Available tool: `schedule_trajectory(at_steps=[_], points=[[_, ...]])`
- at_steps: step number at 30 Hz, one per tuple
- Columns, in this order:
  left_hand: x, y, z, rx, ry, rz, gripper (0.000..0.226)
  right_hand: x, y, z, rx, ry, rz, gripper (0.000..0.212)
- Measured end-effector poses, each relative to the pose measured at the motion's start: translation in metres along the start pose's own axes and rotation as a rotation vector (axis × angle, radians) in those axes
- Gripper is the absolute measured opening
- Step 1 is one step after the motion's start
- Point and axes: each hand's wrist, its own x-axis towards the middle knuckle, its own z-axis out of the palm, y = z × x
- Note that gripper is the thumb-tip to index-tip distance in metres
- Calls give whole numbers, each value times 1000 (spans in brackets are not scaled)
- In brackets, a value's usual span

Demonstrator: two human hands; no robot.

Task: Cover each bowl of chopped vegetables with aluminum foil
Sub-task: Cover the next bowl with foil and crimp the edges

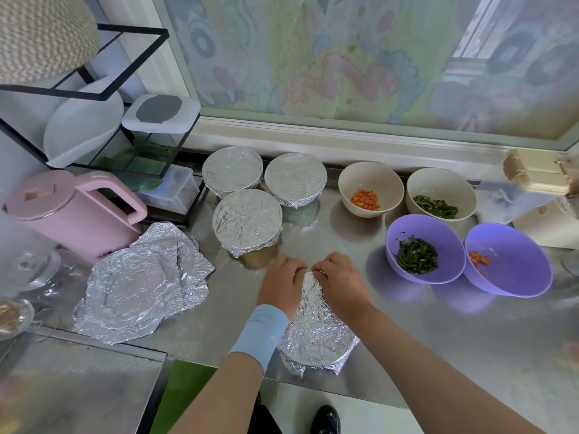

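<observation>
A foil-covered bowl stands near the counter's front edge. My left hand and my right hand both curl over its far rim and press the foil down there. Three more foil-covered bowls stand behind. Uncovered are a cream bowl of carrot pieces, a cream bowl of chopped greens, a purple bowl of greens and a purple bowl of carrot. A pile of crumpled foil sheets lies to the left.
A pink kettle stands at the left beside a black wire rack with white dishes. Glass items are at the far left. A cream box sits at the right. The steel counter ends near my body.
</observation>
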Motion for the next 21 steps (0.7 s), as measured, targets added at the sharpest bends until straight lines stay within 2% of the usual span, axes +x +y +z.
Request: schedule_trajectory(at_steps=[3,6,13,17,21], points=[[1,-5,6,-10,-29,-18,19,-5,0,2,-29,60,49,2],[-1,-7,7,-9,-14,-19,20,-8,0,5,-28,57,61,7],[-16,0,10,45,73,-125,23,-1,-1,4,-78,-3,-52,8],[-15,5,8,48,77,-31,23,-8,3,4,-148,135,-68,7],[-3,6,12,14,-6,43,17,-18,9,7,-113,180,-42,22]])
